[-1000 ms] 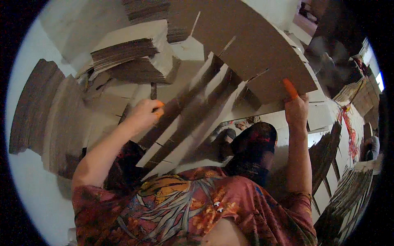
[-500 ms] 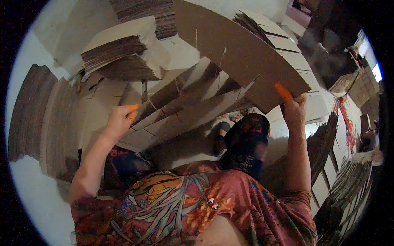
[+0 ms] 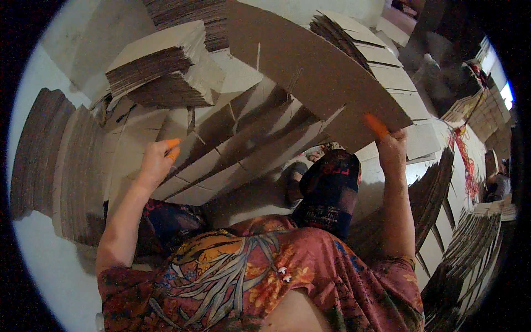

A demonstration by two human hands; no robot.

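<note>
A wide brown slotted cardboard sheet (image 3: 310, 61) hangs tilted in front of me. My right hand (image 3: 391, 146) grips its near right corner, an orange cover on one finger. Below the sheet, several slotted cardboard strips (image 3: 221, 157) stand fanned out, with cross pieces between them. The sheet's slots lie close over the strips' upper edges; whether they are fitted together I cannot tell. At the left end of the strips is my left hand (image 3: 157, 160), fingers curled closed, with orange finger covers. What it pinches, if anything, is hidden.
Stacked cardboard sheets (image 3: 155, 61) lie beyond the strips at left. More bundles (image 3: 41, 155) stand along the left wall. Slotted cardboard pieces (image 3: 387, 72) run along the right, with further stacks (image 3: 464, 265) near lower right. Red string (image 3: 467, 171) hangs at far right. My knees flank the work.
The slotted sheet and my right hand have shifted slightly left and down, bringing the sheet a little nearer the strips. My left hand keeps almost the same place. The whole view drifts slightly.
</note>
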